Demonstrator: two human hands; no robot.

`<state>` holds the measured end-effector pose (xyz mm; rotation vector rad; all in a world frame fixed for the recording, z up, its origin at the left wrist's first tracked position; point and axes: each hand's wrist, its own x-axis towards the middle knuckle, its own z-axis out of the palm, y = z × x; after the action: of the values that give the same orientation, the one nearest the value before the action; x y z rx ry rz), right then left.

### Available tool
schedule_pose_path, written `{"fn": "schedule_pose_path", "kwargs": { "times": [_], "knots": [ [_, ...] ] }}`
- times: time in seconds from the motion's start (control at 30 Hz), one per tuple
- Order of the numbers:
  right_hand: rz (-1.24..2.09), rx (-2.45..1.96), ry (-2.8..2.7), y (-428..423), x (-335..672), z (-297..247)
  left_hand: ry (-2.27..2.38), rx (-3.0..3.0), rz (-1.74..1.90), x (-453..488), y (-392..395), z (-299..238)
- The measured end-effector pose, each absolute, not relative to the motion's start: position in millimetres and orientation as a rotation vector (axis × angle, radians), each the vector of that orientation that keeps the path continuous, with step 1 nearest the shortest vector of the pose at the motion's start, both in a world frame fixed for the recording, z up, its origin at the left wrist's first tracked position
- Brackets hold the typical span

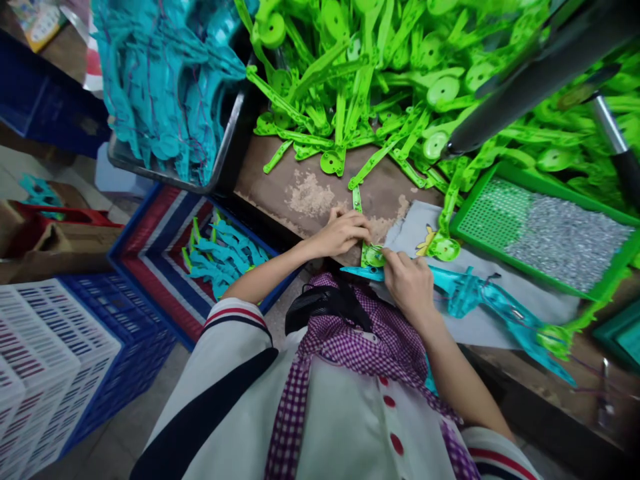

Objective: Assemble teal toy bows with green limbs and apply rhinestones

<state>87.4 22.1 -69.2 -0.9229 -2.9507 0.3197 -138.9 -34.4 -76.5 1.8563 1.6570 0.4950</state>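
Note:
My left hand [343, 233] is closed in a pinch on a green plastic strip part [369, 252] at the front edge of the brown workbench [310, 193]. My right hand [409, 280] is also closed, fingertips pressed on the same green part's round end and on a teal plastic piece [470, 293] lying beneath it. The teal piece stretches away to the right over a grey cloth [480, 320]. A second green round-headed part [443, 248] with a yellow bit lies just right of my hands.
A large heap of green parts [390, 80] covers the bench's far side. A green tray [545, 233] holds small silvery pieces. A metal bin [170, 87] is full of teal parts, more teal parts lie in a striped crate [150, 247], and white and blue crates [70, 360] stand on the floor.

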Motion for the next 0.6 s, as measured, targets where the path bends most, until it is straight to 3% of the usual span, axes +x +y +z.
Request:
{"fn": "schedule_pose_path", "kwargs": {
  "times": [0.6],
  "knots": [
    [0.286, -0.874, -2.991, 11.4, 120.8, -62.7, 1.688, 1.912, 0.444, -137.0, -34.0, -76.7]
  ]
}}
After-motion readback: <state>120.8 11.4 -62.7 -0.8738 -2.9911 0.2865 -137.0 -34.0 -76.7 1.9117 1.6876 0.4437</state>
